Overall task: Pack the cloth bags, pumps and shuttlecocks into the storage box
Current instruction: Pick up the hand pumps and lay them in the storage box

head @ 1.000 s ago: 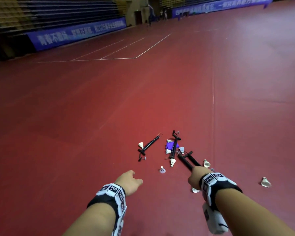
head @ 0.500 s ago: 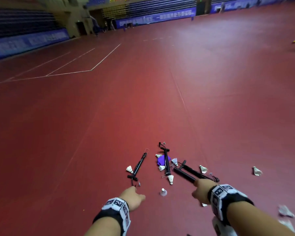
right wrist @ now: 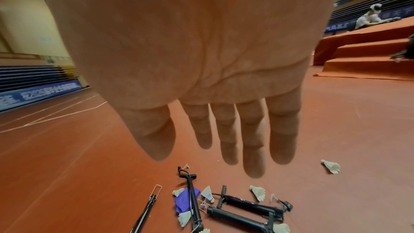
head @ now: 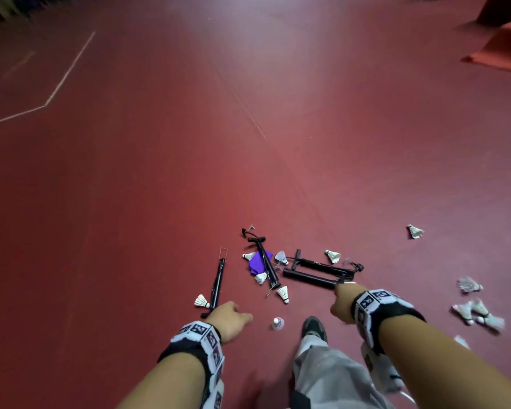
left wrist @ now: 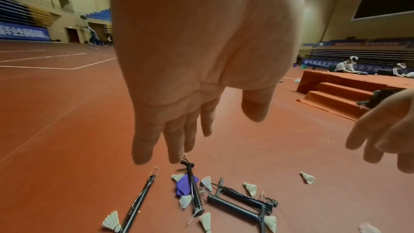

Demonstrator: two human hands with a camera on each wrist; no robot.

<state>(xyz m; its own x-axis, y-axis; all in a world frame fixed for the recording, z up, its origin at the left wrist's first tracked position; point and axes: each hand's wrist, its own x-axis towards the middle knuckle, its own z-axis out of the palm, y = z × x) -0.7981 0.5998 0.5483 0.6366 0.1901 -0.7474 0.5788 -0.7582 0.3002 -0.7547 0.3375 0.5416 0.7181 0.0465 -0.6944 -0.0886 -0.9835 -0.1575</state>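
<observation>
On the red floor lie several black pumps: a slim one (head: pixel 219 283) on the left, another (head: pixel 264 262) across a purple cloth bag (head: pixel 255 262), and two thick ones (head: pixel 310 277) side by side. Several white shuttlecocks (head: pixel 283 293) are scattered among them, with more at the right (head: pixel 478 312). My left hand (head: pixel 232 315) hangs empty above the near end of the slim pump, with loose fingers (left wrist: pixel 177 141). My right hand (head: pixel 341 301) is empty too, with straight fingers (right wrist: pixel 253 148), just above the thick pumps' near end. No storage box is in view.
My shoe (head: pixel 314 327) and grey trouser leg stand between my arms, close to a shuttlecock (head: pixel 278 323). An orange stepped platform (head: pixel 502 48) rises at the far right, with seated people (left wrist: pixel 345 66) behind it. White court lines (head: pixel 59 84) run at the far left.
My view has tilted down and come closer to the pile. Both hands have moved nearer the pumps and still hold nothing. My foot has come into view.
</observation>
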